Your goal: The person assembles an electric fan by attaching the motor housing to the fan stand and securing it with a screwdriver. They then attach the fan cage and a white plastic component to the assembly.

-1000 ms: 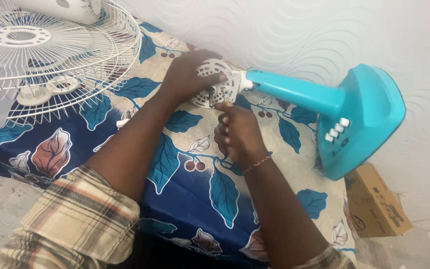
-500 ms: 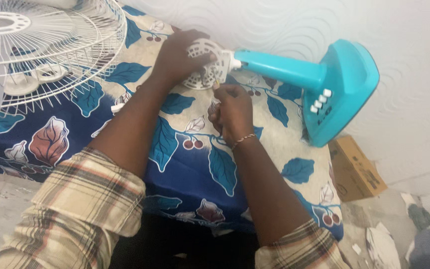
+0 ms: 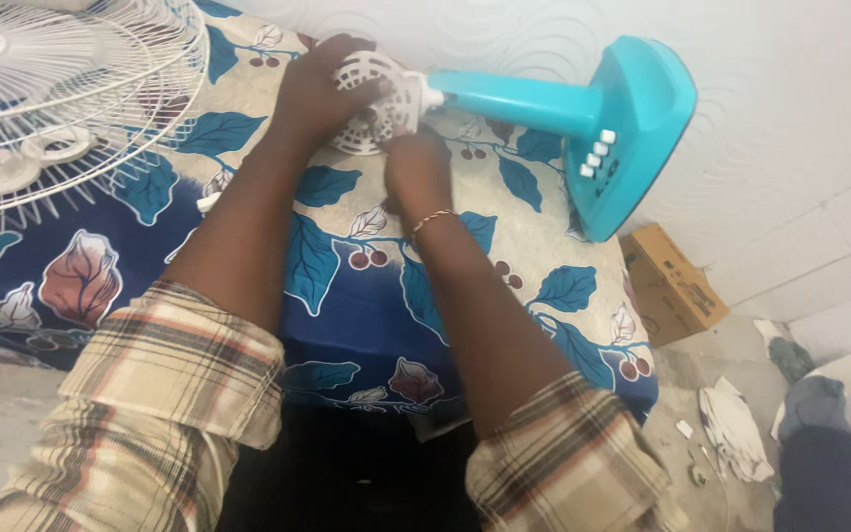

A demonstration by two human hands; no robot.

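Observation:
A turquoise fan stand (image 3: 529,101) lies on its side on a table covered with a leaf-patterned cloth (image 3: 366,296). Its base (image 3: 642,108), with white buttons (image 3: 596,155), points right. At the stem's left end sits a round white slotted motor housing (image 3: 378,110). My left hand (image 3: 319,87) grips this housing from the left. My right hand (image 3: 416,167) is closed in a fist just below the housing, touching its lower edge. What it holds is hidden by the fingers now; a thin tool showed in it a moment ago.
A white wire fan grille (image 3: 81,89) lies on the cloth at the far left, with white plastic parts (image 3: 46,148) under it. A cardboard box (image 3: 670,286) stands on the floor by the wall. Clothes and scraps (image 3: 810,433) lie on the floor at lower right.
My head has tilted, so everything has shifted up and left in view. My right hand has moved up against the housing. My left hand keeps its grip.

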